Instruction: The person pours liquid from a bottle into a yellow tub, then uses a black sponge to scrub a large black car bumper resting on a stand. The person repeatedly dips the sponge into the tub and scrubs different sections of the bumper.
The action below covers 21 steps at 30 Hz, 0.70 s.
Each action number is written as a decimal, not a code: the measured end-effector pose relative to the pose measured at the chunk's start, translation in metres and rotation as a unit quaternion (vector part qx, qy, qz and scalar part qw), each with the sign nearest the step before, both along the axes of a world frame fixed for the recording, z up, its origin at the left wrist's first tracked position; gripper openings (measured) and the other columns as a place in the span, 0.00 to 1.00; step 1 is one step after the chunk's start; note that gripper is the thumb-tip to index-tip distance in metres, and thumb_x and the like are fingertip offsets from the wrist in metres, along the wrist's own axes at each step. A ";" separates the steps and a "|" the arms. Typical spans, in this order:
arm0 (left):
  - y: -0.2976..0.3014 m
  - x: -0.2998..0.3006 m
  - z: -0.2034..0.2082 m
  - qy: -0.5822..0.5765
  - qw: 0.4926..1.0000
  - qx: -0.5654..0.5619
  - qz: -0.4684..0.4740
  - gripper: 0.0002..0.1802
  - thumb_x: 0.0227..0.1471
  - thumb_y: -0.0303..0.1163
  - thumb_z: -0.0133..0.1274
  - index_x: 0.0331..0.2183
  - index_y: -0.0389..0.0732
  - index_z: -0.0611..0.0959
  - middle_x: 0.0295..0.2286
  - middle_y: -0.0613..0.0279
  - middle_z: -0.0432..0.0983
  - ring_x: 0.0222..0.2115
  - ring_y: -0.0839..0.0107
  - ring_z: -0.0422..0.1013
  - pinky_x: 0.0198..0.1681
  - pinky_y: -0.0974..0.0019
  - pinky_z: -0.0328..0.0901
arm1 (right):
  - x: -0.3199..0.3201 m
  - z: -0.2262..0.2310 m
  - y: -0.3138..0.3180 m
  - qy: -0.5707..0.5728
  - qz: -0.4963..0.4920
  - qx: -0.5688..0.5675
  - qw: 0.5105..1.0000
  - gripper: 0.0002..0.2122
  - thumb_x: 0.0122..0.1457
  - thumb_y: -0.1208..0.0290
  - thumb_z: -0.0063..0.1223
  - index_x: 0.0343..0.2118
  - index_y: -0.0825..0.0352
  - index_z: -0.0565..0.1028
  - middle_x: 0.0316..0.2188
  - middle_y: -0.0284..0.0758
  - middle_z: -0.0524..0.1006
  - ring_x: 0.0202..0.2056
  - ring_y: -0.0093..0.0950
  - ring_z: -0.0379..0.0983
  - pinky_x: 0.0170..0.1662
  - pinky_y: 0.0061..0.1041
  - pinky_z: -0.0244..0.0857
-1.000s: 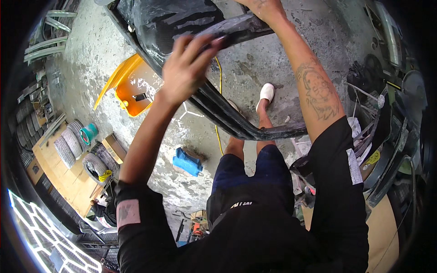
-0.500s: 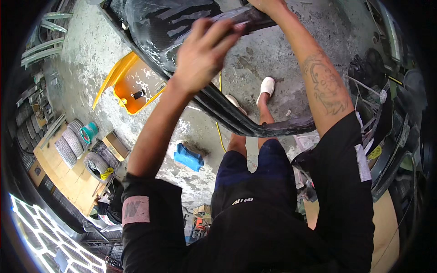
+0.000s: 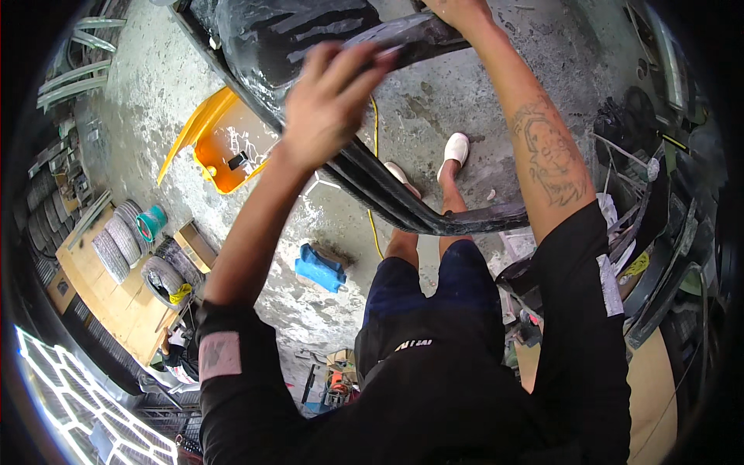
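Observation:
A large black car body panel (image 3: 364, 167) with curved bars and openings spans the upper middle, wet and streaked with whitish film. Over its upper bar hovers or rests my left hand (image 3: 329, 108), its bent fingers smeared by motion; whether they touch the bar or hold something cannot be made out. My right hand (image 3: 459, 14) grips the far end of that same bar at the top edge of the picture, which cuts off part of its fingers. The panel's ridged lower edge curves round in front of my legs.
On the wet concrete floor stands a yellow-orange tub (image 3: 225, 159) with water and a small dark object in it. A blue item (image 3: 320, 267) and a yellow cord (image 3: 373, 232) lie nearer. Tires (image 3: 116, 256) and a teal bucket (image 3: 151, 223) are left; black car parts (image 3: 670, 256) crowd the right.
My left hand has drawn back slightly to the left along the bar. A small pale bit at its fingertips no longer shows. The right hand keeps its place on the bar.

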<state>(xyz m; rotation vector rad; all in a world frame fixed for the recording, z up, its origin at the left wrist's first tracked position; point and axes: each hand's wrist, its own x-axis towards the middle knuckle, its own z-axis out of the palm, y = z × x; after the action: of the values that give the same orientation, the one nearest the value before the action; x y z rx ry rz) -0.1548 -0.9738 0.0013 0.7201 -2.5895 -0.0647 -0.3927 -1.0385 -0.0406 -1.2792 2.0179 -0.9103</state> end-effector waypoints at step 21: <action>0.007 -0.054 0.013 0.007 1.000 0.028 -0.002 0.19 0.41 0.20 0.63 0.40 0.44 0.87 0.41 0.64 0.78 0.39 0.62 0.71 0.39 0.65 0.72 | -0.002 0.011 0.001 -0.049 0.017 0.023 0.998 0.31 0.45 0.45 0.64 0.43 0.69 0.81 0.40 0.52 0.81 0.46 0.45 0.79 0.50 0.37 0.71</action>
<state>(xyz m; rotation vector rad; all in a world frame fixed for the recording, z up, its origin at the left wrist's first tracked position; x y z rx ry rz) -0.2091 -0.9667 0.0139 0.7317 -2.5844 -0.1431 -0.3950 -1.0376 -0.0299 -1.2164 1.9247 -0.8874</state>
